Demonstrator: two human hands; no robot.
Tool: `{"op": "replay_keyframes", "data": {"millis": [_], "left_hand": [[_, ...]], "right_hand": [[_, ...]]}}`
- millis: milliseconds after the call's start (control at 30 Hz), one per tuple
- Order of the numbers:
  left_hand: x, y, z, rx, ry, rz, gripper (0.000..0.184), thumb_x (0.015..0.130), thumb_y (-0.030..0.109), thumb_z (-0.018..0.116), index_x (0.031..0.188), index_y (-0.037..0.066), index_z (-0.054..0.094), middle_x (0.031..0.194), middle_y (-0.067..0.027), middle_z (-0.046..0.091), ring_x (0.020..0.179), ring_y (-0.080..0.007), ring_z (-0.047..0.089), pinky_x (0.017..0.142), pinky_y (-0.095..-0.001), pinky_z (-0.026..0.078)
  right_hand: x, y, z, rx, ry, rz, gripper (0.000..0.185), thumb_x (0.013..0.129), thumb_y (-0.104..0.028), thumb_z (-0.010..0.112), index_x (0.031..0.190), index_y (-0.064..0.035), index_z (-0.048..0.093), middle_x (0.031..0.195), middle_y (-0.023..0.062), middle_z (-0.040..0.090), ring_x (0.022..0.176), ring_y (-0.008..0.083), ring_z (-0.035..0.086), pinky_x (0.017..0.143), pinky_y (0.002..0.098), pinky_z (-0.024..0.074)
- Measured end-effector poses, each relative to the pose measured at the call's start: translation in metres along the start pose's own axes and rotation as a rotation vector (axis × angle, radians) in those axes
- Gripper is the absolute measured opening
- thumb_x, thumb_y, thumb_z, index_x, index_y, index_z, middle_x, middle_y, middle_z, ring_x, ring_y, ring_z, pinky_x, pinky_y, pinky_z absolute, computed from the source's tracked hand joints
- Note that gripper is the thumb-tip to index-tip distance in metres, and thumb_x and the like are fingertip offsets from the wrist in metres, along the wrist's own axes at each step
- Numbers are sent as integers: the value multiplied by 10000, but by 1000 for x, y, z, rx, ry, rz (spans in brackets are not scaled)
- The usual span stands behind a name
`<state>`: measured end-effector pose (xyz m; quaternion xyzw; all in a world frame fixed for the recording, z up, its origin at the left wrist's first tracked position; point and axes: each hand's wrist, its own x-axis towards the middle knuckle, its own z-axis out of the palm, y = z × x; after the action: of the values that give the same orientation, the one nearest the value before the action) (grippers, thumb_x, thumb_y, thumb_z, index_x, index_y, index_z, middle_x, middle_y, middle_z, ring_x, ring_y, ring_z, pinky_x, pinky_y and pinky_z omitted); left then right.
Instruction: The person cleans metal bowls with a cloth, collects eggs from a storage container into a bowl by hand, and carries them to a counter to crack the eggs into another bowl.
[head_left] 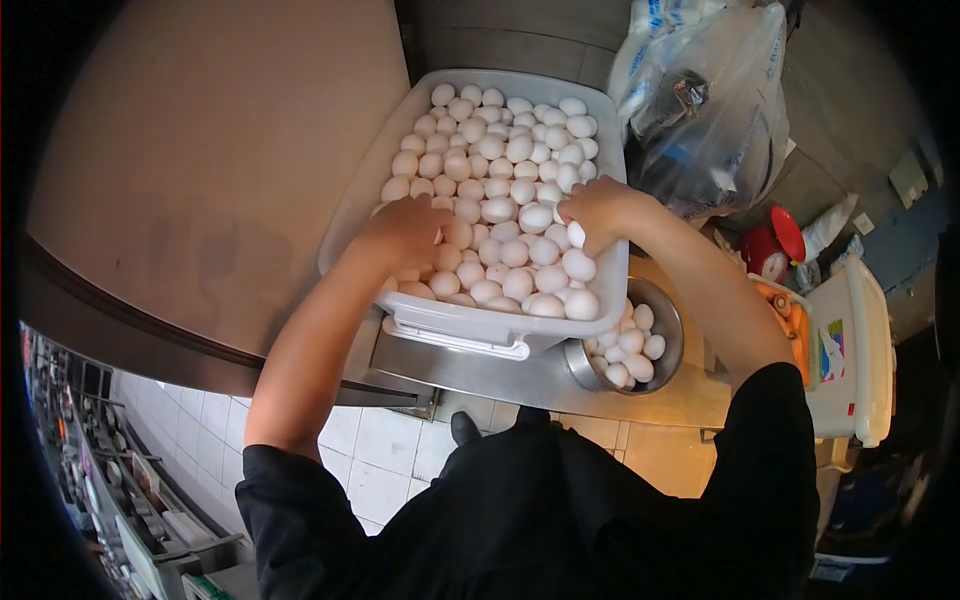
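A large whitish plastic tub (pixel 340 235) is heaped with white eggs (pixel 498 209). At the tub's left side, my left hand (pixel 405 232) is curled palm-down around an egg, with part of the shell showing by the fingertips. By the right wall, my right hand (pixel 603 208) has its fingers bent around eggs, and white shells show between the thumb and fingers. How many eggs each hand grips is hidden. Below the tub's right corner, a metal bowl (pixel 675 345) contains several more eggs (pixel 631 341).
Tub and bowl rest on a metal counter (pixel 470 378). A broad smooth panel (pixel 220 180) borders the left. Plastic bags (pixel 715 110) lie at back right, near a red scale (pixel 770 245). Farther right are carrots (pixel 795 325) and a white lidded container (pixel 850 345). White tiles (pixel 380 440) cover the floor.
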<state>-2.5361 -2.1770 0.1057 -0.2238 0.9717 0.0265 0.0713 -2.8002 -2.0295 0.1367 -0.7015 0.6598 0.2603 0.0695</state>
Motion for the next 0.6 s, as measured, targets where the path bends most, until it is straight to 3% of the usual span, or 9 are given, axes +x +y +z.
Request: {"op": "replay_keyframes", "data": {"millis": [100,200,300,467,500,600], "left_hand": [[3,-1,-1,-256,117,-107,272,782,192,710,1029,102,641,1093,-141,611,1048,-337,591,867,-425,491],[11,0,-8,-374,157,76,229,800,241,709,952,90,630,1001,-131,637,957,-318,612,806,-417,492],[17,35,-41,-394,-34,215,247,805,300,705,909,94,617,901,-121,658,838,-304,621,759,-424,490],[54,94,-28,-182,-76,213,392,804,422,700,1086,151,675,973,-116,701,915,-299,664,804,-420,509],[62,99,-24,-120,-119,236,476,798,450,703,1179,167,666,1048,-108,704,992,-298,661,847,-417,511],[63,106,-32,-129,-196,251,521,797,424,708,1237,155,633,1108,-106,694,1035,-304,649,874,-420,506]], "right_hand": [[3,5,1,87,74,20,587,633,-335,743,1162,-119,609,1129,154,613,1022,342,614,866,421,497],[8,6,0,238,62,51,598,636,-367,735,1148,-88,601,1091,179,641,986,354,632,836,438,504],[9,0,-3,345,46,5,601,656,-380,732,1147,-62,593,1023,202,670,941,362,652,798,452,510],[0,-4,-5,344,128,1,602,696,-370,727,1187,-55,578,951,204,685,921,374,660,786,458,514],[-2,-4,-3,318,166,11,605,701,-360,730,1200,-59,570,949,204,686,925,375,661,794,461,516],[-7,-9,2,284,151,92,598,730,-301,728,1253,-77,541,992,200,683,975,371,654,844,464,515]]}}
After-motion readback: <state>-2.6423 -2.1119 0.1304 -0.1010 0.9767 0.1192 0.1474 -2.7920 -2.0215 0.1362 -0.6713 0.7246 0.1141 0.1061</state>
